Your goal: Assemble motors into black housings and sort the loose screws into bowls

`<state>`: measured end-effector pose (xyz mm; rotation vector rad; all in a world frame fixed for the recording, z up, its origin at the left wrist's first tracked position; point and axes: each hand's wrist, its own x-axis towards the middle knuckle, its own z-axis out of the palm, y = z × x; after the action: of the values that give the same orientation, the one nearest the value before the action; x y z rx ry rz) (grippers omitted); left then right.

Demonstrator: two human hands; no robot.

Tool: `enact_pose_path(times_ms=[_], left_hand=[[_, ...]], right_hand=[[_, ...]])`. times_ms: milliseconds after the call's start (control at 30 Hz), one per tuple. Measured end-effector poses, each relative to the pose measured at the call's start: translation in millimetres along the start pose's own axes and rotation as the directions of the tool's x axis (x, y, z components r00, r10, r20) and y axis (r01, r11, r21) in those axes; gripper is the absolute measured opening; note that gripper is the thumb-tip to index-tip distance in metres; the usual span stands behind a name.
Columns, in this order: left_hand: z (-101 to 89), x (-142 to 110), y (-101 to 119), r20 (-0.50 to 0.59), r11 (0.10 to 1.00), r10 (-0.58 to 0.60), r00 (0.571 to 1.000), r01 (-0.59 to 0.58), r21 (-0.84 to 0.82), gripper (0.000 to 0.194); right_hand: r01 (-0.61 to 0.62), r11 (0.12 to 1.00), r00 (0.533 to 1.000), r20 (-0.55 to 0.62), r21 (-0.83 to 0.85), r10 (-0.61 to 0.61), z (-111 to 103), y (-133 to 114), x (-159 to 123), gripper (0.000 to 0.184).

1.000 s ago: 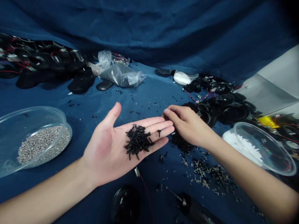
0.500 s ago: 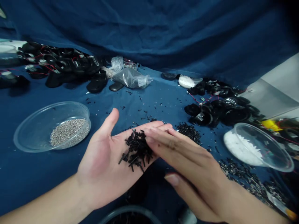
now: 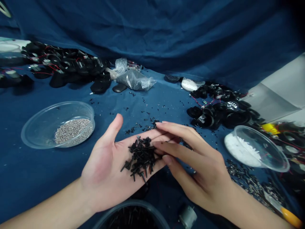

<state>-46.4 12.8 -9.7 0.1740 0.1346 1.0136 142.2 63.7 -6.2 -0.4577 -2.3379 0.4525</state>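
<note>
My left hand (image 3: 108,175) lies palm up and opened out nearly flat, thumb standing away, with a loose heap of black screws (image 3: 141,156) resting on the palm and the base of the fingers. They are thin, dark and tangled, so single ones show clearly only where shanks poke out at the near edge. My right hand (image 3: 202,165) comes over from the other side, half open, its fingers loosely bent and covering most of my left fingertips; I cannot tell whether its own tips have hold of a screw. Below, the frame's bottom edge cuts off a clear round bowl (image 3: 133,202), its dark contents too dim to make out well, and a dull metal cylinder (image 3: 188,217) sits beside it, partly cut off. Off to the left, a clear, smooth plastic tub (image 3: 38,132) holds grainy silver bits (image 3: 71,130), too small to name. To the right, a second tub (image 3: 277,156) has white pieces (image 3: 243,149) in it, and my forearm covers part of the scattered small screws (image 3: 250,179) near an orange handle (image 3: 292,218). Farther out lie a crinkled clear bag (image 3: 135,79) and glossy, rounded black parts (image 3: 221,116) with red wires, overlapping too much to separate, before a creased blue cloth (image 3: 143,31).
</note>
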Motion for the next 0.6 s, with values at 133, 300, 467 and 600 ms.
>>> enact_pose_path(times_ms=[133, 300, 467, 600], left_hand=[[-1.8, 2.0, 1.9, -0.015, 1.0, 0.007, 1.0, -0.007, -0.01, 0.085], [-6.3, 2.2, 1.1, -0.001, 0.998, -0.006, 1.0, 0.006, -0.056, 0.081], [-4.7, 1.0, -0.4, -0.028, 0.998, 0.002, 1.0, -0.004, -0.059, 0.08], [-2.6, -3.2, -3.1, -0.034, 0.997, -0.006, 0.999, 0.004, -0.072, 0.08]], right_hand=[[-0.027, 1.0, 1.0, 0.005, -0.005, 0.027, -1.6, 1.2, 1.7, 0.032], [0.096, 0.995, 0.993, 0.074, 0.02, -0.097, -2.4, -1.8, 0.4, 0.03], [0.014, 1.0, 0.999, 0.04, 0.026, -0.015, -3.8, -3.8, -6.1, 0.035], [-0.055, 0.998, 0.998, -0.028, 0.027, 0.056, -6.8, -8.2, -7.1, 0.03]])
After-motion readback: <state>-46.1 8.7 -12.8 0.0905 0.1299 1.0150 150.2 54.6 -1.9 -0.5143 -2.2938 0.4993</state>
